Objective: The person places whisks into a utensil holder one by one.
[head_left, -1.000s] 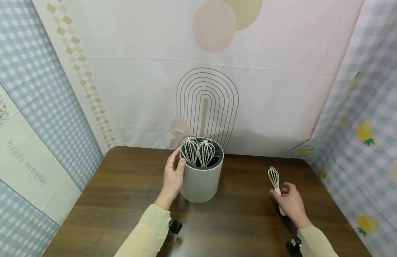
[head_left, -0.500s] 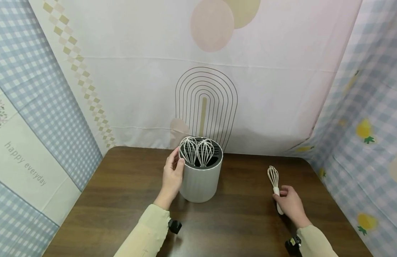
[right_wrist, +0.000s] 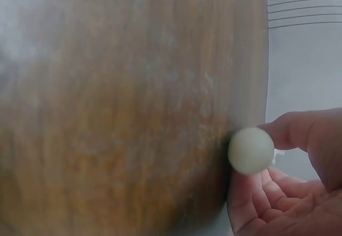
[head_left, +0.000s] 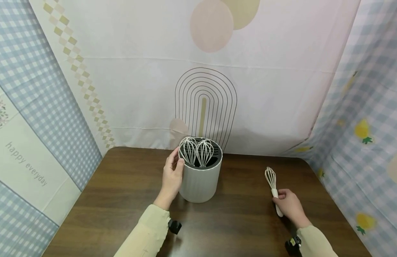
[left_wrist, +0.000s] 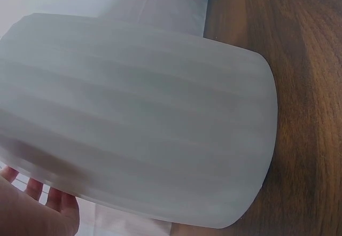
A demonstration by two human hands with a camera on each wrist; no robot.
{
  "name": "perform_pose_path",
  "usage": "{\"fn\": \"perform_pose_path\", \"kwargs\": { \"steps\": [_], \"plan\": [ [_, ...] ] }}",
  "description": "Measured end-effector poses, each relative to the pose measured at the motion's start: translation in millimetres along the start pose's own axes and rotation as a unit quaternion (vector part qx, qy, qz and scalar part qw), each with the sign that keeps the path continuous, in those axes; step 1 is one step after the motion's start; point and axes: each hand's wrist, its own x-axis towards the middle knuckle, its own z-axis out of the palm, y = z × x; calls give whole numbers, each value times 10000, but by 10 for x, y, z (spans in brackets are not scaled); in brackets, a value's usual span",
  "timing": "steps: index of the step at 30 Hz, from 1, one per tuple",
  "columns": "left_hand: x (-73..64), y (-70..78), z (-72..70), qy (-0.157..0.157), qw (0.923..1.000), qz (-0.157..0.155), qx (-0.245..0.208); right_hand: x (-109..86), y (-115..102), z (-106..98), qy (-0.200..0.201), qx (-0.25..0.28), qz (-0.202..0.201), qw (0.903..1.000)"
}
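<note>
A white ribbed utensil holder with a black slotted top stands upright on the wooden table. Two whisks, a left one and a right one, stand in it, wire heads up and handles hidden inside. My left hand holds the holder's left side near the rim, thumb at the front, fingers farther back. Over at the right, my right hand pinches the white handle of a smaller whisk between thumb and fingers. In the right wrist view, the rounded handle end shows between thumb and fingers, close to the tabletop.
The brown wooden table runs back to a pale patterned cloth. Checked blue cloths hang at the left and right sides. Bare tabletop lies between the holder and the right hand.
My right fingers have closed onto the small whisk's handle, and the whisk has shifted slightly left. My left hand and the utensil holder stay in place.
</note>
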Motion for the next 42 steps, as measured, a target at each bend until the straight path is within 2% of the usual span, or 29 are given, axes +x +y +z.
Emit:
{"fn": "perform_pose_path", "kwargs": {
  "steps": [4, 11, 24, 31, 36, 42],
  "plan": [
    [3, -6, 0, -13, 10000, -9, -55, -24, -31, 10, -35, -12, -37, 10000],
    [0, 3, -4, -21, 10000, -82, -38, -47, -166, 17, 163, -165, -326, 9992],
    [4, 11, -7, -33, 10000, -75, -43, -163, -705, -16, 636, 674, -514, 9944],
    [-1, 4, -1, -6, 10000, -56, -63, -218, -1061, -25, 916, 1449, -667, 9829],
    [-2, 8, -2, -15, 9999, -89, -57, -228, -1261, -16, 896, 2009, -916, 9712],
    [0, 19, -1, -43, 9999, -112, -45, -249, -1469, -8, 847, 2428, -1195, 9589]
  ]
}}
